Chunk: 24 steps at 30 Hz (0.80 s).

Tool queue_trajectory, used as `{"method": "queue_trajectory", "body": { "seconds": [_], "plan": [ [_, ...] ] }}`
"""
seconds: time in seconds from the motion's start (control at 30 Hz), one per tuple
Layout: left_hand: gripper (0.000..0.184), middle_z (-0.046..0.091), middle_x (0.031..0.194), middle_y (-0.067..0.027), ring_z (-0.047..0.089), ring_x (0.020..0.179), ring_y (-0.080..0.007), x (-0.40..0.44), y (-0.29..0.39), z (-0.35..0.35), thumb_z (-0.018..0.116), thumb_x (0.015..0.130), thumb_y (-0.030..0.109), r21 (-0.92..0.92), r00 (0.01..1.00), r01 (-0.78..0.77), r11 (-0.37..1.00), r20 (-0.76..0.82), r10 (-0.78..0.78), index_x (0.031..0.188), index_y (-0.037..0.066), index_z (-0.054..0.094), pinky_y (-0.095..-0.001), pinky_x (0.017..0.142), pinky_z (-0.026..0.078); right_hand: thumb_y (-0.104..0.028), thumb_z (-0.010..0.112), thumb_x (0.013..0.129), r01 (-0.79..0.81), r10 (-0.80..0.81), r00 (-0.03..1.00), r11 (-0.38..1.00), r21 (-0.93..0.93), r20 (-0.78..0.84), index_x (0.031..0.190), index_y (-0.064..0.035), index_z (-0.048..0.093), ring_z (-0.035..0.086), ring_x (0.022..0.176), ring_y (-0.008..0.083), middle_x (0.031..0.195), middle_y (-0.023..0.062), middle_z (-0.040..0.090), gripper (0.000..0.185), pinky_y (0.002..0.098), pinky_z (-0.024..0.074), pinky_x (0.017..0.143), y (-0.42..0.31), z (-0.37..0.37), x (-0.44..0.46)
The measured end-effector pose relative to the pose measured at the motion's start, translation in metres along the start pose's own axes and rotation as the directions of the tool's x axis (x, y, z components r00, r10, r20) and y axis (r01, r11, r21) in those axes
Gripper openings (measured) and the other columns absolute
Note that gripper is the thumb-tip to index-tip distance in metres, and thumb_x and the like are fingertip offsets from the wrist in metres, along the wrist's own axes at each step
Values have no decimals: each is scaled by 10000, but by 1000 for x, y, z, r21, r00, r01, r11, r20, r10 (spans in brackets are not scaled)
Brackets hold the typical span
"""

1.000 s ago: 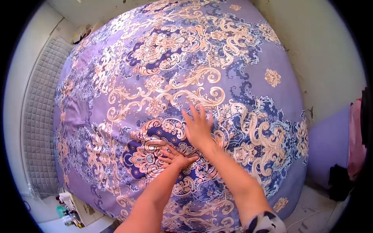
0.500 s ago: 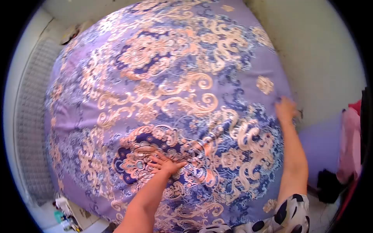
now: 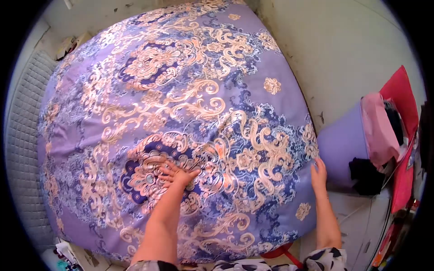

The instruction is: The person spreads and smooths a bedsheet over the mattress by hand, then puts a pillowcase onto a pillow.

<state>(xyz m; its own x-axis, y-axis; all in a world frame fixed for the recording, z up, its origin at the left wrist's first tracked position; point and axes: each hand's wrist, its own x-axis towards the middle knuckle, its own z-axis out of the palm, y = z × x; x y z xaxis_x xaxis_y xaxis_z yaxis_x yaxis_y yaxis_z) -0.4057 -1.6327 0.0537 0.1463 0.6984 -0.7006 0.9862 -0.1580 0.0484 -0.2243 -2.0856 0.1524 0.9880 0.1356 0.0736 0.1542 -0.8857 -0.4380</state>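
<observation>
A purple bedsheet (image 3: 253, 97) with cream scrolls and dark blue medallions covers the bed in front of me. My left hand (image 3: 177, 175) lies flat on a dark medallion near the bed's middle, fingers spread. At the sheet's right edge is my right hand (image 3: 319, 176), its fingers stretched out along the side of the bed and nothing visible in them. Just beyond that hand stands a purple bin (image 3: 341, 140).
Pink cloth (image 3: 379, 126) and black cloth (image 3: 367, 175) hang over the bin's rim, beside a red panel (image 3: 402, 99). A grey quilted pad (image 3: 27, 149) lines the left side. Walls border the far and right sides. Small items (image 3: 65, 257) sit at lower left.
My right hand has come back toward me along the sheet's right edge. My left hand stays on the same medallion. The view has shifted, showing more of the bin and the floor.
</observation>
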Motion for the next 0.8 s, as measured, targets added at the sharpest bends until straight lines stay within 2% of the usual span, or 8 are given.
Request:
{"method": "queue_trajectory", "body": {
  "seconds": [0.07,0.2,0.27,0.33,0.4,0.5,0.63,0.8],
  "plan": [
    [1394,-191,1480,-223,-192,1325,-494,-6,-17,8,745,526,672,23,992,-125,992,-32,126,1427,157,-185,-704,991,-8,-102,523,897,-107,-97,965,698,708,242,1098,6,595,572,982,182,1060,110,619,240,280,433,881,-133,-24,-14],
    [1254,-57,1520,-182,-59,1386,-402,-37,-87,40,676,596,698,254,857,-514,819,176,484,1467,124,-20,-666,1033,39,-45,517,876,254,-860,509,194,947,40,990,16,607,566,837,122,937,85,630,157,241,440,779,-303,-149,-94],
    [1217,-30,1524,-169,-12,1395,-386,-79,-122,41,662,617,694,376,745,-665,645,393,539,1468,120,8,-662,1039,61,-54,515,879,289,-909,311,-188,939,-277,1002,9,602,560,854,125,953,84,624,164,246,435,789,-323,-196,-125],
    [1159,-35,1526,-163,-11,1393,-396,-113,-164,50,661,648,662,416,608,-793,445,588,534,1470,133,38,-656,1044,84,-63,513,881,330,-827,290,-387,861,-482,1013,3,598,554,871,127,970,82,618,170,250,431,799,-324,-231,-156],
    [1073,110,1509,-193,134,1380,-387,-135,-175,40,662,681,619,444,521,-852,277,672,526,1455,84,147,-574,1073,178,-72,511,883,442,-766,256,-449,776,-589,1024,-3,593,548,888,129,986,81,613,177,255,427,810,-321,-258,-187],
    [944,333,1416,-230,337,1302,-373,-110,-205,45,666,721,559,17,356,-884,468,673,649,1403,27,288,-449,1054,304,-85,508,887,605,-672,249,-454,653,-698,1041,-13,586,539,914,133,1011,79,604,188,261,420,825,-319,-294,-230],
    [808,482,1290,-242,487,1177,-364,-134,-210,-6,671,760,459,-37,386,-889,456,475,791,1348,-7,372,-382,993,387,-103,504,892,774,-568,215,-397,493,-794,1064,-25,577,527,948,137,1044,76,592,203,270,411,845,-316,-340,-275],
    [760,491,1279,-243,498,1161,-369,-188,-208,-67,656,770,426,121,361,-929,350,507,782,1345,10,385,-391,980,396,-126,499,898,885,-458,82,-375,276,-885,1092,-41,565,512,991,143,1086,73,578,222,281,400,871,-320,-386,-320]
  ]
}}
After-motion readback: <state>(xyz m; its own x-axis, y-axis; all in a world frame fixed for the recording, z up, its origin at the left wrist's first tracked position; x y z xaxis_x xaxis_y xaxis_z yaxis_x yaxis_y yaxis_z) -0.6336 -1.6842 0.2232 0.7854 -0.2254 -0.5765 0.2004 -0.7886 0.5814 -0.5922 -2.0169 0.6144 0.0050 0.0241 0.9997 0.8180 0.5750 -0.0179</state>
